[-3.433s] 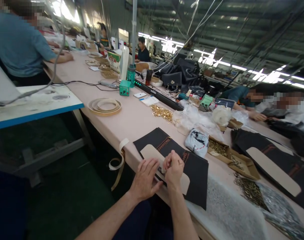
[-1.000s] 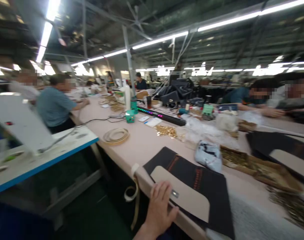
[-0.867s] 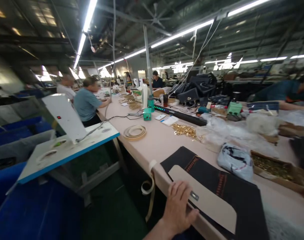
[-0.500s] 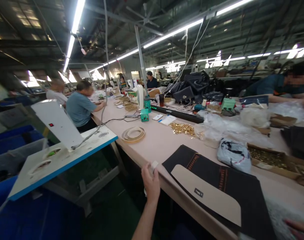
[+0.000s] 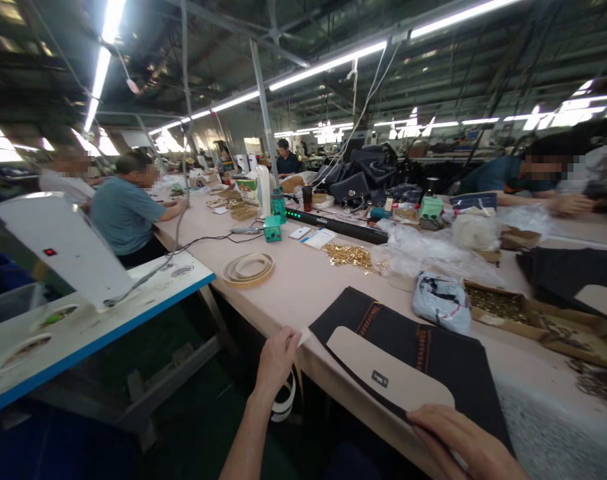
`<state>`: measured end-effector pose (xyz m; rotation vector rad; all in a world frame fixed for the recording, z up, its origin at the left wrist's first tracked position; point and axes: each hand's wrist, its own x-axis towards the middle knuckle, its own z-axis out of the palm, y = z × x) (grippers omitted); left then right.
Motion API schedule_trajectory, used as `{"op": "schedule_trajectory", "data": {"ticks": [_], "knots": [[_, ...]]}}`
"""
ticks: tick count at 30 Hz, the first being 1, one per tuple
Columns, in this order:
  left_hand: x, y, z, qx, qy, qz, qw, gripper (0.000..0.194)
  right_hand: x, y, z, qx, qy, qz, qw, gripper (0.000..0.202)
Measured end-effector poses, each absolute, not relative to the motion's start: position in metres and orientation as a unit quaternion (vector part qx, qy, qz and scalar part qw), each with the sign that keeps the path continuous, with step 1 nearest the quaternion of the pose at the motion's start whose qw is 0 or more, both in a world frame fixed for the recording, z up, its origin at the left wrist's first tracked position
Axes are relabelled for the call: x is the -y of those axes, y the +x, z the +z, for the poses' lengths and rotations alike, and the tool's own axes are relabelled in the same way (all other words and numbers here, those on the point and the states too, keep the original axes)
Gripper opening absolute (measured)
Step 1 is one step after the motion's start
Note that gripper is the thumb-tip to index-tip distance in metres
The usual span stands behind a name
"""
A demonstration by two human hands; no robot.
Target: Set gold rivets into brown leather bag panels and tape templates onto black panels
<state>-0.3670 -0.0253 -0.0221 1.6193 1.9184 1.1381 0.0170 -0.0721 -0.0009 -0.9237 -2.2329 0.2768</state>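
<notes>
My left hand (image 5: 277, 359) is closed beside the table's near edge, thumb and fingers pinched on a white strip (image 5: 304, 335). A loose coil of pale strip (image 5: 284, 402) hangs below that hand; whether it is the same strip is hard to tell. My right hand (image 5: 466, 440) lies over the near corner of a beige bag flap (image 5: 383, 360), fingers bent together. Something pale shows under its fingers, too hidden to name. The flap has a small dark metal plate (image 5: 380, 379). Beneath it are black panels (image 5: 463, 357) with orange-brown stitched bands.
A coil of beige strip (image 5: 248, 268) lies ahead, with gold metal pieces (image 5: 348, 255) beyond. Right of the panels are a grey plastic bag (image 5: 440, 303) and cardboard boxes (image 5: 500, 303) of small hardware. A white machine (image 5: 68, 247) stands on a blue-edged table at left. Several people sit around.
My right hand has come in from the lower right edge to the flap's near corner. The left hand has turned, and the hanging coil shows more. The view has swung right.
</notes>
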Motion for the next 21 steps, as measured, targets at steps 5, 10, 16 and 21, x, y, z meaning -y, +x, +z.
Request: {"op": "schedule_trajectory", "data": {"ticks": [5, 10, 16, 21], "knots": [[0.059, -0.316, 0.02, -0.561, 0.689, 0.352, 0.294, 0.031, 0.084, -0.026, 0.038, 0.84, -0.383, 0.161, 0.347, 0.027], [0.076, -0.282, 0.034, -0.495, 0.735, 0.31, 0.343, 0.024, 0.077, -0.056, 0.046, 0.794, -0.396, 0.241, 0.394, 0.034], [0.08, -0.268, 0.041, -0.45, 0.772, 0.296, 0.336, 0.023, 0.078, -0.057, 0.029, 0.758, -0.41, 0.301, 0.408, 0.009], [0.082, -0.266, 0.038, -0.44, 0.787, 0.269, 0.339, 0.022, 0.082, -0.051, 0.026, 0.763, -0.409, 0.322, 0.382, 0.012]]}}
